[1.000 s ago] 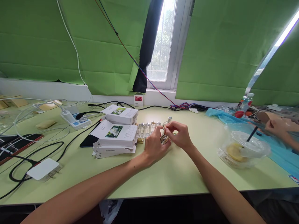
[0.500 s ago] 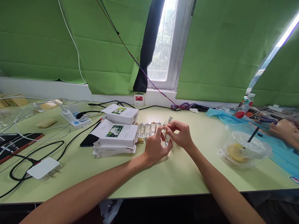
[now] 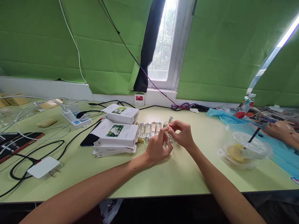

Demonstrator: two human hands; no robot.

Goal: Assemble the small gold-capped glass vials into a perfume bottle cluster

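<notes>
My left hand (image 3: 157, 147) curls its thumb and fingers round a small clear glass bottle (image 3: 168, 141), which is mostly covered by the fingers. At the bottle's top my right hand (image 3: 181, 134) is closed in a pinch, its fingertips meeting the left fingertips; what they grip is too small and hidden to tell. Just behind the hands, a silver-coloured cap or stem (image 3: 170, 119) sticks up. To the left of them stands a row of several small glass bottles (image 3: 148, 128) with gold and silver tops. A gold cap (image 3: 141, 140) lies in front of that row.
White flower-print boxes (image 3: 116, 132) are stacked left of the bottles, over a dark phone (image 3: 87, 140). Farther left are a power strip (image 3: 77, 119), cables and a white charger (image 3: 45, 167). A bagged drink cup (image 3: 241, 146) stands right, near another person's hand (image 3: 277, 129) and blue sheeting (image 3: 280, 155).
Both hands stay almost in place at the bottle, with small finger shifts at its top. The other person's hand at the far right has moved slightly.
</notes>
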